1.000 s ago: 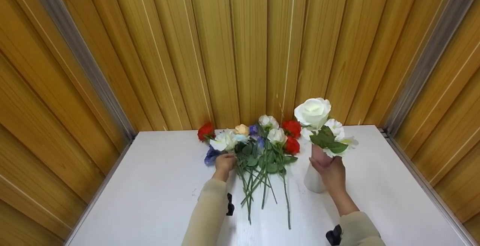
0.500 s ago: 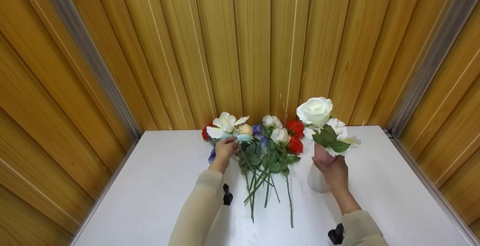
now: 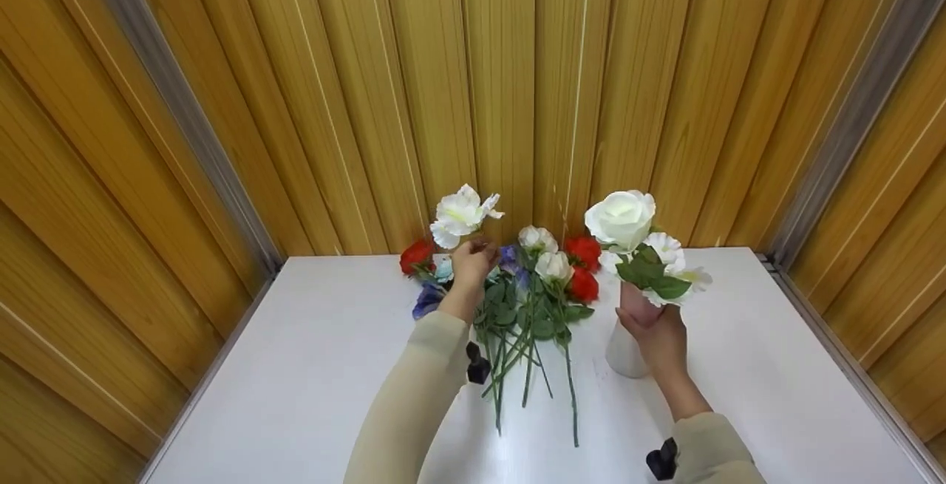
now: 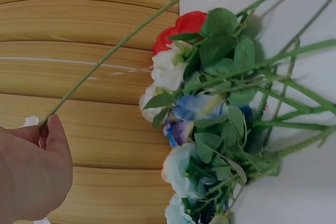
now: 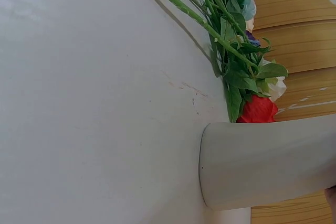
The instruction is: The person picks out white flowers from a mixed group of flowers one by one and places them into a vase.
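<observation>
My left hand (image 3: 471, 270) pinches a white artificial flower (image 3: 460, 216) by its stem, raised above the pile of flowers. In the left wrist view its thin green stem (image 4: 100, 64) slants away from the fingers, bare of leaves. My right hand (image 3: 663, 343) grips the neck of a vase (image 3: 627, 355), pink at the top and white below, which stands upright on the table. A large white rose (image 3: 621, 218), smaller white blooms (image 3: 665, 251) and green leaves (image 3: 641, 268) rise from its mouth. The right wrist view shows mostly the vase's pale lower body (image 5: 262, 163).
Between the hands lie several artificial flowers: red blooms (image 3: 584, 286), white roses (image 3: 554, 267) and a blue flower (image 3: 429, 299). Their green stems (image 3: 572, 395) point toward the front of the white table (image 3: 310, 380). A wood-panelled wall (image 3: 495, 100) closes the back.
My left hand has lifted the white flower off the pile, moving it up and slightly right. My right hand keeps its hold on the vase.
</observation>
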{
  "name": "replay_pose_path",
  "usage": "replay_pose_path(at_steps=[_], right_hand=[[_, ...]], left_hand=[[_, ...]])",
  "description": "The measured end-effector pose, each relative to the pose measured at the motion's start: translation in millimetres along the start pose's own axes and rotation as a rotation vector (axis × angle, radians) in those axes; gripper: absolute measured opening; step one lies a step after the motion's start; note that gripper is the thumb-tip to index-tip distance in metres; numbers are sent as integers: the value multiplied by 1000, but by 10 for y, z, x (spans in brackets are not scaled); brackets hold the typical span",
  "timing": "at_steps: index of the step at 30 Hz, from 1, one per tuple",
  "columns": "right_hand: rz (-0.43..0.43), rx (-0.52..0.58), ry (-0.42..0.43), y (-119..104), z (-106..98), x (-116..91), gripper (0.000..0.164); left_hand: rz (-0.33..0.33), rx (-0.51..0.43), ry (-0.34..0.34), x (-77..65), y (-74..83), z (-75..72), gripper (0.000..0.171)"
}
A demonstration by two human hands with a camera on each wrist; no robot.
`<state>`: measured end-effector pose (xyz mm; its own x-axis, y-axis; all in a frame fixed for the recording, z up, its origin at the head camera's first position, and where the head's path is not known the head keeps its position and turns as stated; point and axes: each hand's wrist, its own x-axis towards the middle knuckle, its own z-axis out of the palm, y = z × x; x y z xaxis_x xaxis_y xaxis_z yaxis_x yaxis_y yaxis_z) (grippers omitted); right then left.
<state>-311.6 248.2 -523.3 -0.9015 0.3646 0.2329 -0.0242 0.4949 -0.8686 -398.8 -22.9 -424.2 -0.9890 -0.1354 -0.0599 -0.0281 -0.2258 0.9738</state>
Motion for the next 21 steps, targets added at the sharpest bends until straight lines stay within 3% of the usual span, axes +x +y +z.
replay_pose_path(at_steps=[4, 10, 16, 21], right_hand=[[-3, 16, -10, 8, -1, 9, 88], [13, 45, -30, -10, 22, -6, 89], [36, 59, -48, -47, 33, -20, 90], [15, 74, -12, -39, 66, -35, 88]], left_hand=[[36, -19, -13, -142, 152, 248, 30], [21, -106, -17, -230, 230, 530, 26], [40, -164, -7, -271, 278, 674, 20], [68, -192, -33, -285, 323, 717, 18]])
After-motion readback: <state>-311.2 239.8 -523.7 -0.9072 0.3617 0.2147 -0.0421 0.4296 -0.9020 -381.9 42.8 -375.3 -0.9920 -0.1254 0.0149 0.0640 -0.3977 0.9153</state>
